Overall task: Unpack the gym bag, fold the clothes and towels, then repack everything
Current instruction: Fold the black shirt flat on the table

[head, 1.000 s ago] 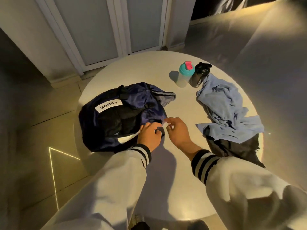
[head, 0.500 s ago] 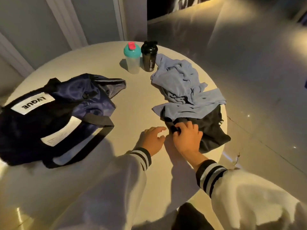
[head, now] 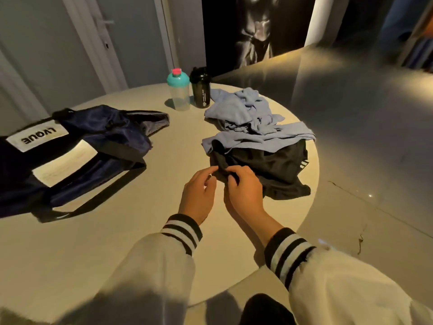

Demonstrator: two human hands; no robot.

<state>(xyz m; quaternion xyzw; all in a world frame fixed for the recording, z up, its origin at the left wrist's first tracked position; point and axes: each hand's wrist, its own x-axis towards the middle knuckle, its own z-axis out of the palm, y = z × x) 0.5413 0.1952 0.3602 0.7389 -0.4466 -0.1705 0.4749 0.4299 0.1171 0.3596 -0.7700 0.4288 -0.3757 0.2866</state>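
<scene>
round table point(head: 117, 242), grey door point(head: 131, 43), glossy floor point(head: 365, 118)

Domestic-looking room: round table point(head: 164, 231), white panelled door point(head: 131, 48) (handle visible), glossy tiled floor point(head: 363, 141)

The gym bag point(head: 98, 137) lies on the table's point(head: 117, 242) left side. At the far edge the left shaker bottle point(head: 179, 95) stands just beside the right shaker bottle point(head: 200, 90). Right of them, what may be a towel point(head: 243, 113) overlaps the shorts point(head: 276, 165), which lie nearer me. My right hand point(head: 243, 191) pinches their near-left corner, my left hand point(head: 199, 193) just beside it.
</scene>
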